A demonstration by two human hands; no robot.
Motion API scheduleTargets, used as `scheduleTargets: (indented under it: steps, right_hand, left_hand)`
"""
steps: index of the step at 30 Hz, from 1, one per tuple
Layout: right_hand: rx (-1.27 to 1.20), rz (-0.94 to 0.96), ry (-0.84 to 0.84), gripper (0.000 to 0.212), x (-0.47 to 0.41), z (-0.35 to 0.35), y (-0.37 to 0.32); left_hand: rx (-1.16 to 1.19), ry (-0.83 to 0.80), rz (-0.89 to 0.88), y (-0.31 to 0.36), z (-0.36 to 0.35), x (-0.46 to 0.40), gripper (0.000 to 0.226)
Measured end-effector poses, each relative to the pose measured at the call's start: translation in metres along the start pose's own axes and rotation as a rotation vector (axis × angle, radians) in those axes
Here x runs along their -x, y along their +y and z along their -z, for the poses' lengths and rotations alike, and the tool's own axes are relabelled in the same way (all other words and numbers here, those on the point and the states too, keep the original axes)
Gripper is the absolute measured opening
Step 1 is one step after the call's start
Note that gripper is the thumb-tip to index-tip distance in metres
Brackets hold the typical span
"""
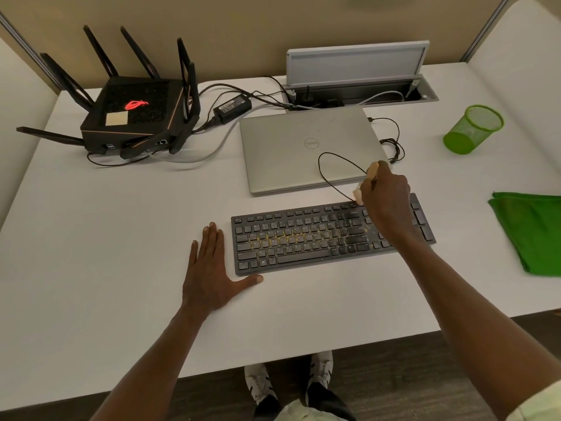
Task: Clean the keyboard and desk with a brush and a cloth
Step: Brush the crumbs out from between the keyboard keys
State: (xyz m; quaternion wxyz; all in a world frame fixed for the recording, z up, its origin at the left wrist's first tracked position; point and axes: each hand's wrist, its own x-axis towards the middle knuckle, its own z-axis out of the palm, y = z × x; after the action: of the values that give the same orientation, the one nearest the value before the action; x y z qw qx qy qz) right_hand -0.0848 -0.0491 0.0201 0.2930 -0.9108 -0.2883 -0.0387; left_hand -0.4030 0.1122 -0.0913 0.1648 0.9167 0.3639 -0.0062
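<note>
Two hands work over the white desk (106, 238). Half the green cloth (534, 232) is cut off by the right frame edge. Yellowish crumbs speckle the middle rows of the black keyboard (303, 238), whose right end hides beneath the right hand (385, 196). That hand grips a wooden-handled brush (372, 170), bristles mostly hidden. Beside the keyboard's left end, the left hand (209, 268) lies flat, fingers spread.
</note>
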Motion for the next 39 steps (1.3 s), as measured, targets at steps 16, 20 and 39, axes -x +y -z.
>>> scheduleTargets:
  steps: [16, 20, 39]
  right_hand:
    - [-0.447, 0.454, -0.491, 0.014, 0.035, -0.055, -0.117]
    - [-0.442, 0.558, -0.540, 0.015, 0.041, -0.069, -0.132]
    - [-0.240, 0.705, -0.632, 0.009, 0.046, -0.059, -0.125]
  left_hand:
    - [-0.017, 0.023, -0.007, -0.001, -0.001, 0.000, 0.144]
    - [-0.008, 0.025, -0.007, 0.000, 0.000, 0.000, 0.144]
    - [-0.011, -0.002, 0.005, 0.000, 0.000, 0.000, 0.145]
